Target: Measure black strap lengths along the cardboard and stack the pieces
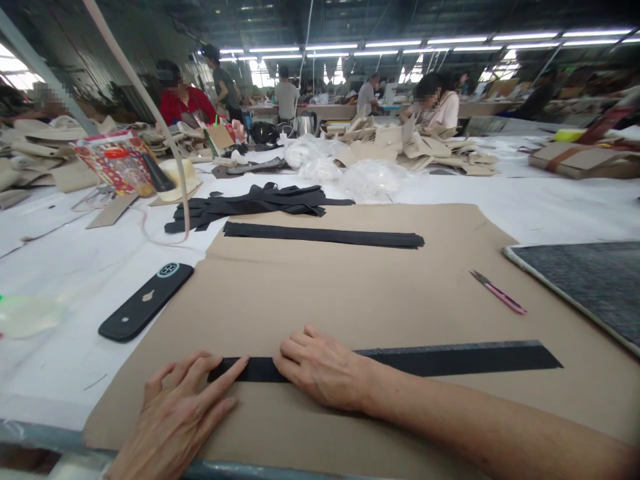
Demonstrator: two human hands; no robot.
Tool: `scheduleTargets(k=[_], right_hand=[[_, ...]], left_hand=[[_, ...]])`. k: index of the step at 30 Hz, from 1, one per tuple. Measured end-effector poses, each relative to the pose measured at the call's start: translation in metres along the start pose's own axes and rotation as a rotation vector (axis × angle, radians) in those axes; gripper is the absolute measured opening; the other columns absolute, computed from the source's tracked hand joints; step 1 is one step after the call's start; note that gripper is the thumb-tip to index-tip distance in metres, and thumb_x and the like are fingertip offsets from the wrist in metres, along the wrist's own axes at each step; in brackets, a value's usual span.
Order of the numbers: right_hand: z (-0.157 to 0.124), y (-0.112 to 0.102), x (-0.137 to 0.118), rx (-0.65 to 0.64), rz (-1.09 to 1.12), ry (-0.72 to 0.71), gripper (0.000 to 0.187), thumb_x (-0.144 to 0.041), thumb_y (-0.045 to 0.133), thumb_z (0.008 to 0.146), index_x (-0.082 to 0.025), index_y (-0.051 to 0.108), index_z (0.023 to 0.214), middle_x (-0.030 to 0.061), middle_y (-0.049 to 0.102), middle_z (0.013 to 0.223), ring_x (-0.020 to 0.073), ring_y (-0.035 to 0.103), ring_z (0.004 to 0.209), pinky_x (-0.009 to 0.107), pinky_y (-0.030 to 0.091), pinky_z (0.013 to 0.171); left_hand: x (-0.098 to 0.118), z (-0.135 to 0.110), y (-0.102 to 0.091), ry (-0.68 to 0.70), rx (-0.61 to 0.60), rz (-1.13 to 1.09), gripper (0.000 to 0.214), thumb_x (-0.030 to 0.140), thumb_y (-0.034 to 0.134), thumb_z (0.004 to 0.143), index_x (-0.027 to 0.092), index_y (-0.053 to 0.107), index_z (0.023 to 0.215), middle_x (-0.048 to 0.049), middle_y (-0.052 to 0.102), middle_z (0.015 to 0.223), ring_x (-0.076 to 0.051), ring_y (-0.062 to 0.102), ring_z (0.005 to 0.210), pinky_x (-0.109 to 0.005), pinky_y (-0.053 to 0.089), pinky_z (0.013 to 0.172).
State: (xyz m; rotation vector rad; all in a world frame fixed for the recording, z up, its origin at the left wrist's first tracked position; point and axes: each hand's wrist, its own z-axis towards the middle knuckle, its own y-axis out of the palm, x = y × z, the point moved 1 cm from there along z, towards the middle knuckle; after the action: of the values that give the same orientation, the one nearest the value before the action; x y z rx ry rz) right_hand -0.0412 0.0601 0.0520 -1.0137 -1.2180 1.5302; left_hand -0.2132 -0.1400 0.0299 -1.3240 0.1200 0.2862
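The spread left hand (183, 405) and the curled right hand (323, 371), whose grip I cannot tell, rest upon the black strip (460, 361), lower centre of the frame, seemingly to keep it flat.

Between the black strip (465, 360) and the black strip bundle (325, 236) lies a broad bare band of brown sheet (330, 287), wide enough for a hand to cross sideways; toward its right end, pink-handled snips (497, 293) stand in the way. A smartphone (143, 307) obstructs the left edge, a gray pad (585, 277) the right. Behind the bundle, a tangled heap of strips (250, 204) and clear plastic bags (370, 180) block passage; a slanting hose (163, 127) crosses the left.
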Motion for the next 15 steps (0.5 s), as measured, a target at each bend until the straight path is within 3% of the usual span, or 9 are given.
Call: scheduleTargets(k=[9,15], right_hand=[[-0.027,-0.009,0.006,-0.023,-0.013,0.020,0.012,-0.016,0.041,0.096,-0.014,0.053,0.092,0.0037,0.051,0.087,0.0161,0.041,0.075,0.031,0.032,0.073],[-0.046,-0.010,0.009,-0.019,-0.020,0.034,0.016,-0.015,0.038,0.097,-0.015,0.053,0.091,0.0038,0.050,0.088,0.0166,0.041,0.077,0.032,0.031,0.073]], left_hand=[[-0.002,-0.003,0.007,0.009,-0.021,0.012,0.051,0.042,0.047,0.088,0.043,0.035,0.138,-0.0044,0.060,0.112,-0.028,0.048,0.115,-0.046,0.023,0.097],[-0.002,-0.001,0.008,-0.019,0.018,-0.012,0.043,0.042,0.045,0.088,0.045,0.045,0.132,-0.0040,0.057,0.119,-0.027,0.046,0.118,-0.046,0.021,0.100]])
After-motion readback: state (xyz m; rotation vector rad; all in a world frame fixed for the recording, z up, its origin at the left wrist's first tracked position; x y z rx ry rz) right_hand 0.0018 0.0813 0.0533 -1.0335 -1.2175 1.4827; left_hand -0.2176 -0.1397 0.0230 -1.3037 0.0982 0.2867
